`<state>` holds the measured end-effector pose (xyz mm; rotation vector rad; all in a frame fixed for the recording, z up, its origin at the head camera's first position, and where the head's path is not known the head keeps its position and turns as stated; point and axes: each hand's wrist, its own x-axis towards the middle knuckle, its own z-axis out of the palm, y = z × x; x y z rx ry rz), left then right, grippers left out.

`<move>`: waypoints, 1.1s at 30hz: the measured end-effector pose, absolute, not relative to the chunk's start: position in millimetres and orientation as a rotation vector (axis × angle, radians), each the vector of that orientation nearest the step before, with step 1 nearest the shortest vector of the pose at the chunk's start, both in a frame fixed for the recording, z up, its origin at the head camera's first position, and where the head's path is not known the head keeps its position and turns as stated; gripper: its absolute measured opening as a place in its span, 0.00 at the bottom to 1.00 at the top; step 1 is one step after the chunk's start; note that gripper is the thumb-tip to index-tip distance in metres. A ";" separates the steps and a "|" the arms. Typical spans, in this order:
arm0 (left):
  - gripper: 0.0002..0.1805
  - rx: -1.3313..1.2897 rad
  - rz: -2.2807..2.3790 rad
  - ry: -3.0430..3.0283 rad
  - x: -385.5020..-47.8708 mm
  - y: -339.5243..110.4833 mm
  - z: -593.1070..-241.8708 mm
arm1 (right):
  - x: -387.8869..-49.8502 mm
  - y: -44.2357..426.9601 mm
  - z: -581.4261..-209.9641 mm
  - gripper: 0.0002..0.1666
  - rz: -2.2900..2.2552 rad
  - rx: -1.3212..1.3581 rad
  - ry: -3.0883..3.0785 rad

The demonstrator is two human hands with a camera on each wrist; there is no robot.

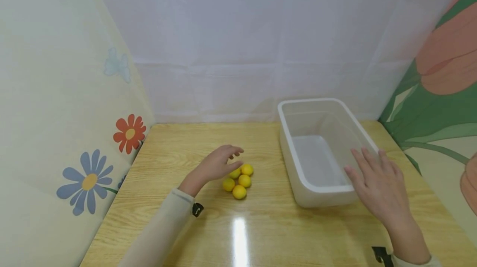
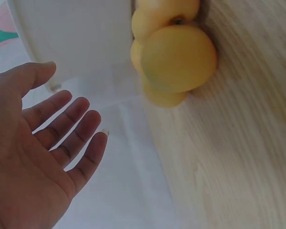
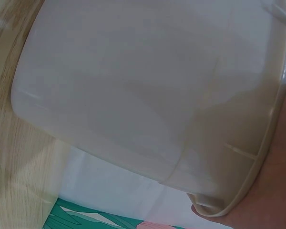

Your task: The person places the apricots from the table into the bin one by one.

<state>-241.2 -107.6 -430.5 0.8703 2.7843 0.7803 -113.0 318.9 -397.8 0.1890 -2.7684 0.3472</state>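
Fruit (image 1: 244, 181), yellow and round, lay in a close cluster on the wooden desk (image 1: 290, 234), between its left edge and the bin. Five pieces showed from above, some touching, one partly hidden under the thumb of the left hand (image 1: 216, 162). That hand hung just beside the cluster, on the side toward the desk's left edge. Its fingers were loosely bent and spread, the thumb apart from them, and nothing was in its grasp; from the left wrist, a gap showed between fingertips and fruit.

The pale bin (image 1: 328, 199) stood upright toward the desk's far right corner, its back end near the far edge. The right hand (image 1: 384, 188) lay back upward over the rim at the bin's near right corner, fingers fairly straight and slightly spread. I could not tell how firmly it pressed there.

Behind the desk's far edge hung a creased white cloth (image 1: 223, 51). A panel (image 1: 37, 114) with red and blue flowers rose along the left edge, and large pink and green petals and leaves covered another panel (image 1: 443, 109) along the right edge.
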 end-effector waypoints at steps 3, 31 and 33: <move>0.27 0.827 0.789 2.771 -239.8 -110.7 -433.5 | -113.1 318.7 -397.4 0.34 0.341 0.191 -2.760; 0.27 0.690 0.707 2.699 -242.5 -127.0 -463.4 | -112.5 319.2 -397.5 0.35 0.358 0.190 -2.765; 0.27 0.684 0.701 2.698 -242.5 -127.0 -463.9 | -112.4 319.0 -397.9 0.35 0.357 0.192 -2.762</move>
